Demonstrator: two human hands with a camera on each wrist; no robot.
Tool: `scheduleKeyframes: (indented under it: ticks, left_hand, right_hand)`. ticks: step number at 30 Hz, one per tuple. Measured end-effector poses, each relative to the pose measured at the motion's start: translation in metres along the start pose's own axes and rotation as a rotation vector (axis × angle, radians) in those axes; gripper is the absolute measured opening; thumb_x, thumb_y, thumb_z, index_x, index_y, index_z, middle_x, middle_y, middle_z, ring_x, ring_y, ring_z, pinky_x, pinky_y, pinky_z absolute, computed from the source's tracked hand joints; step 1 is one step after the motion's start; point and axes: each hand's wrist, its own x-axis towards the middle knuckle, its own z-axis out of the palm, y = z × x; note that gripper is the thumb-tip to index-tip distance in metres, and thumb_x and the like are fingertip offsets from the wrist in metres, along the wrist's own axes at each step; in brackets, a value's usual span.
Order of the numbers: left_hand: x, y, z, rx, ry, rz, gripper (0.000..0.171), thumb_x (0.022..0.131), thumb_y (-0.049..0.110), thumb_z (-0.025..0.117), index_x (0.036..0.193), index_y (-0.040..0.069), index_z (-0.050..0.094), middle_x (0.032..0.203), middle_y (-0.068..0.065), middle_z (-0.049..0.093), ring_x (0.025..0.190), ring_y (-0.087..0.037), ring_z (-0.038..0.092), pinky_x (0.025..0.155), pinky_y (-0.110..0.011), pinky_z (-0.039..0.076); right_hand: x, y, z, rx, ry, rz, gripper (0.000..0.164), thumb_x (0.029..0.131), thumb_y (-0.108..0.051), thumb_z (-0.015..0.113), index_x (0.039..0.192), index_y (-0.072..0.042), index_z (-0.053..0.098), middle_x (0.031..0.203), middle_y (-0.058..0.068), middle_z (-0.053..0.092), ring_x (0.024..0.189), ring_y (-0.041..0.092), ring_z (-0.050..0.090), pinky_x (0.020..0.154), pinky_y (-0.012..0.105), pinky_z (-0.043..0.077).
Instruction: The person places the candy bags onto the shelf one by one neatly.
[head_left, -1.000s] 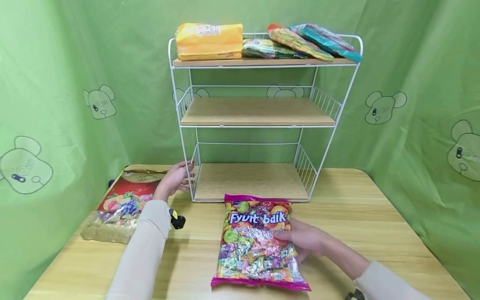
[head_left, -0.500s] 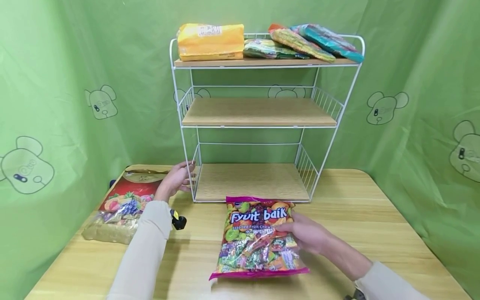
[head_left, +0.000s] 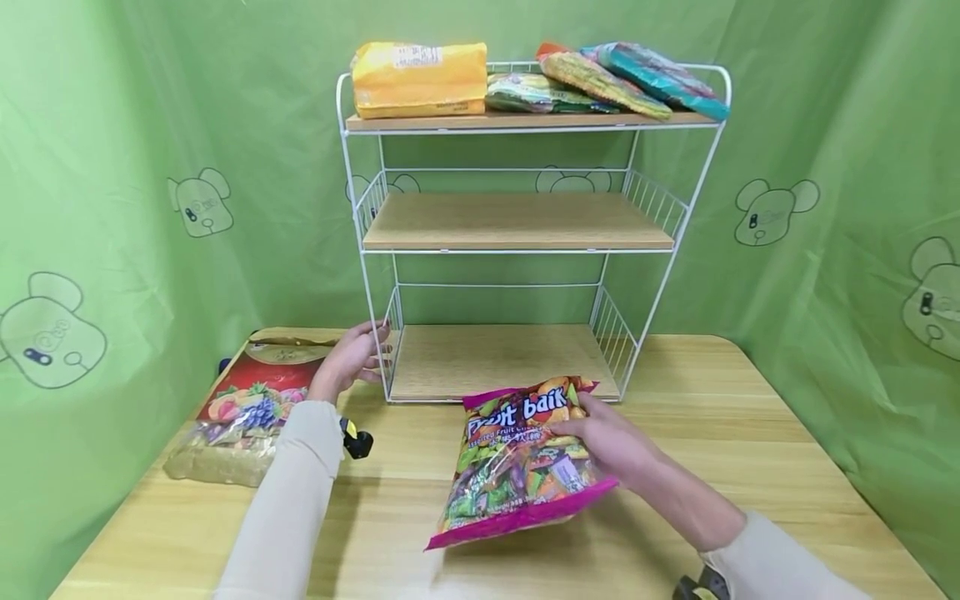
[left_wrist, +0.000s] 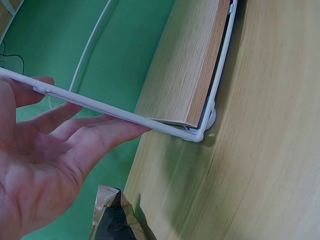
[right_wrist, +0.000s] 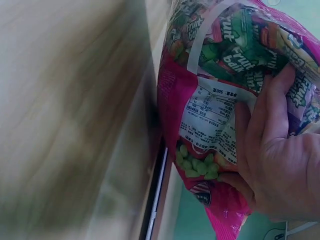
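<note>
My right hand (head_left: 618,442) grips a bag of fruit candy (head_left: 517,450) by its right side, thumb on the printed front. In the right wrist view, the fingers of the right hand (right_wrist: 280,145) spread over the bag's back, beside a white label. The bag hangs tilted above the table, before the lowest shelf. At the rack's left side, my left hand (head_left: 354,357) touches the white wire rack (head_left: 366,304). Its fingers reach out fairly straight behind the white post in the left wrist view, with the palm (left_wrist: 40,160) turned up.
A red and gold candy bag (head_left: 262,400) lies on the table (head_left: 750,467) at left, partly behind the left forearm. On the top shelf lie a yellow package (head_left: 420,83) and several colourful bags (head_left: 600,79). Green cloth (head_left: 262,125) hangs around the table.
The right hand has raised the fruit candy bag and tilted it, its lower right corner swinging up. Its top edge now overlaps the lowest shelf's front. My left hand stays at the rack.
</note>
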Motion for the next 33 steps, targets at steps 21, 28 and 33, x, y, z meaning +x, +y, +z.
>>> scheduleKeyframes:
  ticks: [21,28,33]
  left_hand:
    - [0.001,0.000,0.000,-0.009,0.000,0.003,0.055,0.108,0.028,0.040,0.158,0.007,0.031,0.144,-0.034,0.042,0.107,-0.042,0.064,0.093,-0.056,0.059]
    - [0.001,-0.001,0.000,-0.006,0.001,0.010,0.055,0.108,0.028,0.040,0.158,0.006,0.030,0.141,-0.032,0.044,0.104,-0.035,0.066,0.096,-0.058,0.058]
    - [0.002,-0.003,-0.001,0.000,0.002,0.010,0.058,0.108,0.028,0.041,0.160,0.007,0.027,0.144,-0.033,0.043,0.109,-0.038,0.065,0.096,-0.058,0.058]
  right_hand:
    - [-0.038,-0.074,-0.012,0.072,-0.042,-0.105,0.084,0.102,-0.017,0.055,0.163,-0.007,-0.002,0.149,0.033,0.042,0.086,0.021,0.072,0.079,0.040,0.065]
    - [-0.055,-0.111,-0.019,0.080,-0.041,-0.103,0.086,0.103,-0.022,0.056,0.164,-0.017,-0.004,0.149,0.028,0.045,0.090,0.020,0.074,0.085,0.038,0.064]
    - [-0.065,-0.137,-0.021,0.095,-0.031,-0.121,0.082,0.102,-0.025,0.059,0.165,-0.019,0.006,0.143,0.020,0.050,0.092,0.019,0.074,0.086,0.037,0.064]
